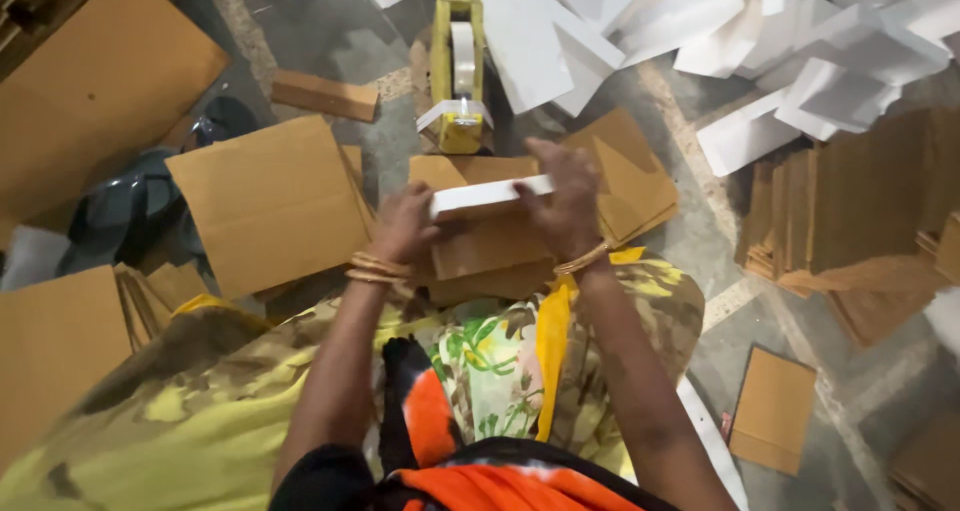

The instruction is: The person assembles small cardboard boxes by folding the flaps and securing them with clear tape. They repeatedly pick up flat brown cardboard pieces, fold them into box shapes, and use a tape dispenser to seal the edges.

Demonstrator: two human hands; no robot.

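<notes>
we sit on the floor (pixel 400 151) and look down at our hands. our left hand (pixel 405 226) and right hand (pixel 565 206) each close a grip on one end of a flat white strip (pixel 490 196), held level just above a brown cardboard piece (pixel 490 246) in front of our knees. a yellow tape dispenser (pixel 457 71) stands just beyond the strip. white foam pieces (pixel 800 41) lie heaped toward the far right of the floor, cardboard stacks (pixel 850 201) along the right side, and a large cardboard sheet (pixel 270 201) to the left.
</notes>
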